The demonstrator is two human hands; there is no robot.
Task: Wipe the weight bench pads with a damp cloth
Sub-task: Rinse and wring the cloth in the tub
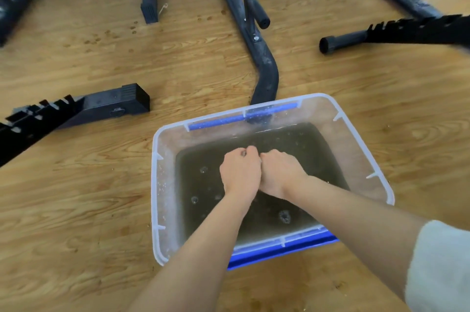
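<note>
Murky brown water fills the clear plastic tub (155,184) on the wooden floor (76,210), and we hold both hands over it. Our left hand (240,171) and right hand (281,171) are closed into fists, knuckles touching, with the fingers curled tight. We judge that they are wringing the cloth, but the cloth itself is hidden inside the fists, so we cannot tell how it is held. Small rings on the water look like drops falling from the hands.

The risks, in our judgement: the water is already dirty, so a cloth rinsed here may leave streaks on the pads. If we wring too little, the cloth will drip on the floor on its way to the bench. The black bench frame (264,75) lies just beside the tub, and the pads are not in view. The white sleeve (440,266) could also get wet.
</note>
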